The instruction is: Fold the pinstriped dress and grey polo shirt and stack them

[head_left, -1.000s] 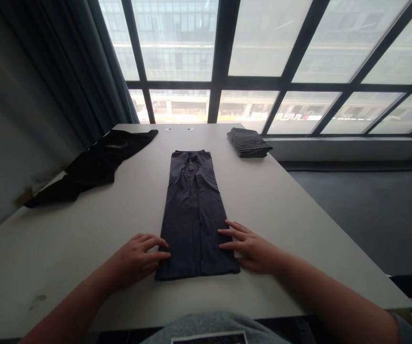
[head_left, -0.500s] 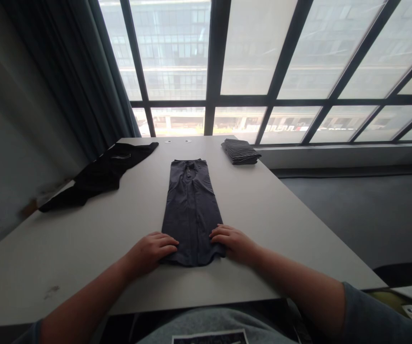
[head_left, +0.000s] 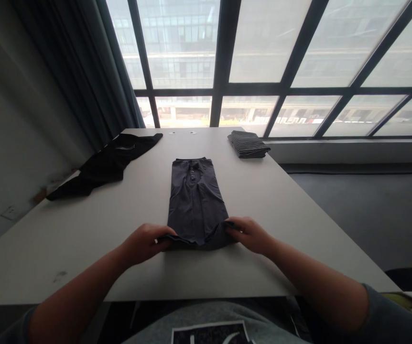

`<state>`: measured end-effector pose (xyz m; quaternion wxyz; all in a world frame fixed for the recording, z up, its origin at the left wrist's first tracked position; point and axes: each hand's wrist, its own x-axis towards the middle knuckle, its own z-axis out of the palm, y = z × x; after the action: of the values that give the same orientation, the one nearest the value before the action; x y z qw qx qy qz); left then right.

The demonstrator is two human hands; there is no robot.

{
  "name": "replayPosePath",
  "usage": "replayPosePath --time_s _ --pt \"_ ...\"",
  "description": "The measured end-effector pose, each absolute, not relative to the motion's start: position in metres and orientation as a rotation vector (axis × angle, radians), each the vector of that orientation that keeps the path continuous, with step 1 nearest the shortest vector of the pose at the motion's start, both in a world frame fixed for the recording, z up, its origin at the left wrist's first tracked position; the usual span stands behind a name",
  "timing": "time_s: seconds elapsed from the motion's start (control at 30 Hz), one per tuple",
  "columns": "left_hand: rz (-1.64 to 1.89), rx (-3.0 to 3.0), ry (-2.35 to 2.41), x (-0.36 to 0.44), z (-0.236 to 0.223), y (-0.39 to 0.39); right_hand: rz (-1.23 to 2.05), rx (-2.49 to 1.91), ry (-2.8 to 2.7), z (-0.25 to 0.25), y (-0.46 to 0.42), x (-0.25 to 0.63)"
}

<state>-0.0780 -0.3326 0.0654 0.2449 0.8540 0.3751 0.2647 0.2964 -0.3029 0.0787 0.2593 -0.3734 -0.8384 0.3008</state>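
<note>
A dark grey buttoned shirt (head_left: 196, 200), folded into a long narrow panel, lies in front of me with its collar end away and a short row of buttons near the top. My left hand (head_left: 147, 242) pinches the near left corner of its hem. At the near right corner, my right hand (head_left: 251, 234) grips the hem the same way. Between the two hands the near edge is raised off the table and curls up, sagging in the middle. The fingertips under the cloth are partly hidden.
A black garment (head_left: 102, 167) is spread along the left side of the white table (head_left: 281, 200). A folded striped garment (head_left: 249, 145) rests near the far right edge. Beyond the table stand large windows, and a dark curtain (head_left: 80, 62) hangs at the left.
Both hands lay flat on the lower part of the shirt before. Now they pinch its near corners, and the near edge has been lifted and turned up.
</note>
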Motion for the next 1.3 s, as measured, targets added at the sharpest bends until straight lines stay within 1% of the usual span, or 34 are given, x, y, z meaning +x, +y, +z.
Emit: replayPosePath --time_s 0.1,0.17,0.3,0.4,0.5,0.6,0.73,0.83,0.97,1.03,1.1,1.3 --pt "0.807 2.210 1.156 -0.079 0.074 -0.303 0.925 -1.120 -2.116 0.086 -0.274 0.292" --pt "0.836 2.144 1.234 -0.078 0.074 -0.279 0.920 -1.193 -2.086 0.087 -0.253 0.290" --pt "0.812 2.087 1.354 -0.076 0.055 -0.236 0.674 -1.421 -2.136 0.076 -0.220 0.286" --pt "0.788 2.115 1.448 -0.075 0.034 -0.219 0.488 -1.523 -2.180 0.063 -0.211 0.286" --pt "0.780 2.178 1.491 -0.077 0.018 -0.215 0.394 -1.543 -2.201 0.054 -0.211 0.288" --pt "0.773 2.248 1.495 -0.080 0.012 -0.214 0.326 -1.522 -2.216 0.049 -0.209 0.290" --pt "0.869 2.442 1.493 -0.073 0.018 -0.219 0.226 -1.474 -2.207 0.042 -0.204 0.292" --pt "0.922 2.570 1.440 -0.051 0.026 -0.232 0.077 -1.428 -2.225 0.041 -0.204 0.291" --pt "0.712 2.716 1.220 -0.015 0.025 -0.254 -0.116 -1.247 -2.315 0.046 -0.213 0.283" --pt "0.582 2.742 1.201 -0.003 0.018 -0.260 -0.131 -1.111 -2.425 0.045 -0.218 0.278" --pt "0.495 2.728 1.266 0.002 0.012 -0.260 -0.085 -1.069 -2.554 0.040 -0.221 0.273" --pt "0.375 2.651 1.410 -0.001 0.013 -0.254 0.124 -1.308 -2.715 0.033 -0.223 0.266"
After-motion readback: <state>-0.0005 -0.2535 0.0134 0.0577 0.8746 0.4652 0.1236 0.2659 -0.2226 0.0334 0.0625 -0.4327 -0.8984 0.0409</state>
